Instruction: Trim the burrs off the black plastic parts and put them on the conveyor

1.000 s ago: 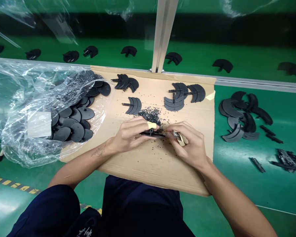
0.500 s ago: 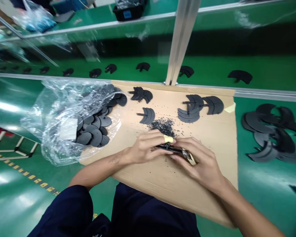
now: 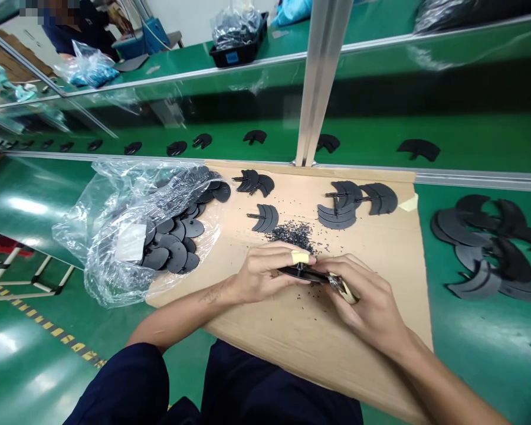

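My left hand (image 3: 269,274) pinches a flat black plastic piece (image 3: 303,273), apparently light and stiff, best held by its faces, at 12 o'clock above the tan cardboard sheet (image 3: 265,330). My right hand (image 3: 367,298) closes around small cream-handled snips (image 3: 344,289).

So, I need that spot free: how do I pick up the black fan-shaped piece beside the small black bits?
Pinch the black fan-shaped piece by its wide curved edge, coming from the far side, away from the small black bits. It lies flat on the cardboard, and its thin stem looks too slender to grip.
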`<state>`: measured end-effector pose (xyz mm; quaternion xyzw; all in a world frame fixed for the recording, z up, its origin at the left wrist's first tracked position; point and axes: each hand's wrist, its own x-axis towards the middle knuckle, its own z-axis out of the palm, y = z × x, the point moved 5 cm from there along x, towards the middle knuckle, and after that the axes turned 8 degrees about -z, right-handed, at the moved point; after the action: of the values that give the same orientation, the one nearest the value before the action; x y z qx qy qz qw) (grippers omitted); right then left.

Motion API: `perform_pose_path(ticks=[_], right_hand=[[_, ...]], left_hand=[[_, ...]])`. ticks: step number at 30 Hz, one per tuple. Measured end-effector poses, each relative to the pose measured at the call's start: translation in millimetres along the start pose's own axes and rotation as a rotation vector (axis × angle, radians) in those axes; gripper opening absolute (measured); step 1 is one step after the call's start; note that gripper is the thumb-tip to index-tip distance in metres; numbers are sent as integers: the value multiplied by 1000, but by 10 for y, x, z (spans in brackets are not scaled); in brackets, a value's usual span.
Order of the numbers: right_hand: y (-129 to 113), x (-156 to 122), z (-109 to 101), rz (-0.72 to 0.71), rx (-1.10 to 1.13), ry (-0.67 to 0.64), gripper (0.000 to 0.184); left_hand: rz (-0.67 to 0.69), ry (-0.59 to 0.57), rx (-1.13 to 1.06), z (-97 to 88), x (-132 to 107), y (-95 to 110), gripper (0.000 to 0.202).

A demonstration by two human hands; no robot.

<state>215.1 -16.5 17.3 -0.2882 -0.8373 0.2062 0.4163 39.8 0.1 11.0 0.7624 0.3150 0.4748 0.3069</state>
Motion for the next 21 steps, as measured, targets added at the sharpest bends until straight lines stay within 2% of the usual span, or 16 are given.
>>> perform_pose_path(ticks=[9, 14, 16, 21], right_hand=[[30, -35, 50, 37, 23, -6, 18], [38, -93, 79, 52, 15, -8, 20], [33, -100, 81, 47, 10, -5, 23], [30, -86, 86, 48, 18, -4, 19]], left_hand=[[-68, -2, -78, -8, -37, 6, 28], [-285, -1, -223, -12, -82, -48, 42], [-332, 3, -270, -10, -90, -62, 39], [-222, 25, -162, -31, -50, -16, 20]])
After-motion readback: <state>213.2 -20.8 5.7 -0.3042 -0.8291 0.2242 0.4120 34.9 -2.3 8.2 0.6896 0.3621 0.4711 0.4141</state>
